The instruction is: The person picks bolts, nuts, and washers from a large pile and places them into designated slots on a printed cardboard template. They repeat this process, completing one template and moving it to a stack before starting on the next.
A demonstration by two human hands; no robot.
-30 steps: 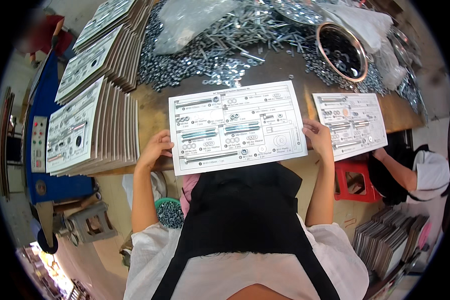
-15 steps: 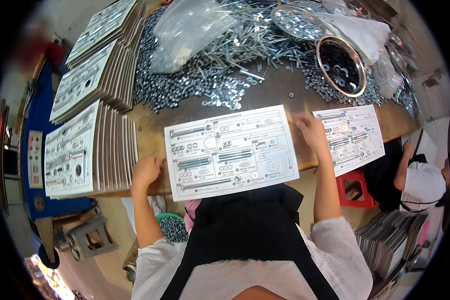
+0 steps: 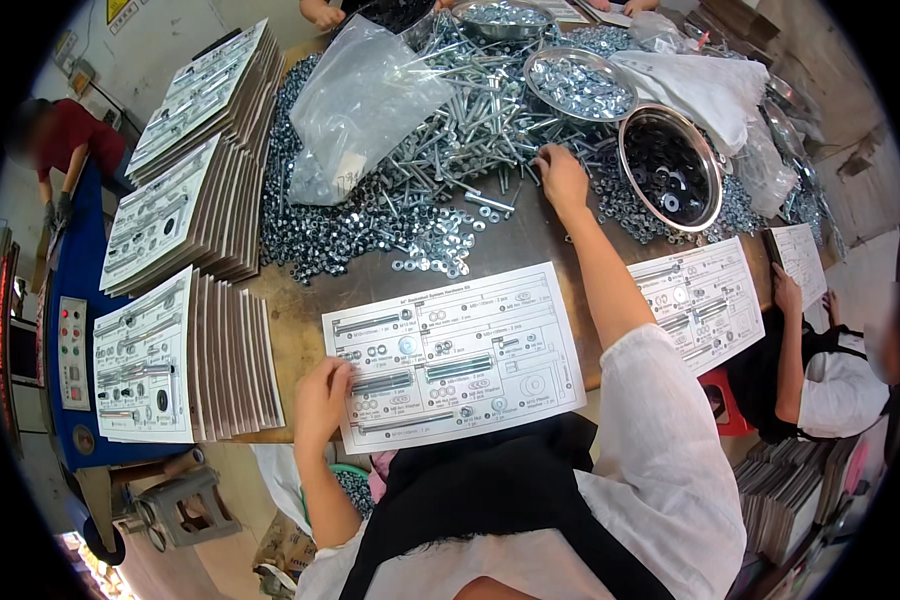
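Observation:
A white printed card (image 3: 453,360) with hardware laid out on it lies at the table's front edge before me. My left hand (image 3: 323,400) rests at its left edge, fingers curled in and touching the border; whatever they may hold is hidden. Farther off, my right hand (image 3: 565,180) reaches to the near edge of the pile of loose bolts (image 3: 470,125). Its fingers are bent together at the metal parts, and what they pinch is too small to make out. Loose nuts (image 3: 345,220) and shiny washers (image 3: 450,245) spread beside the bolts, with a clear plastic bag (image 3: 365,110) on top.
Leaning stacks of filled cards (image 3: 235,360) line the left side. Round metal bowls hold black washers (image 3: 670,175) and shiny small parts (image 3: 580,85). Another card (image 3: 700,305) lies right. Co-workers' hands (image 3: 788,292) show at right and far side. A white cloth (image 3: 700,85) lies behind.
My right hand has moved from between the two cards up to the bolt pile. The left hand has come onto the card's left edge. The view has shifted, showing more of the table's far side.

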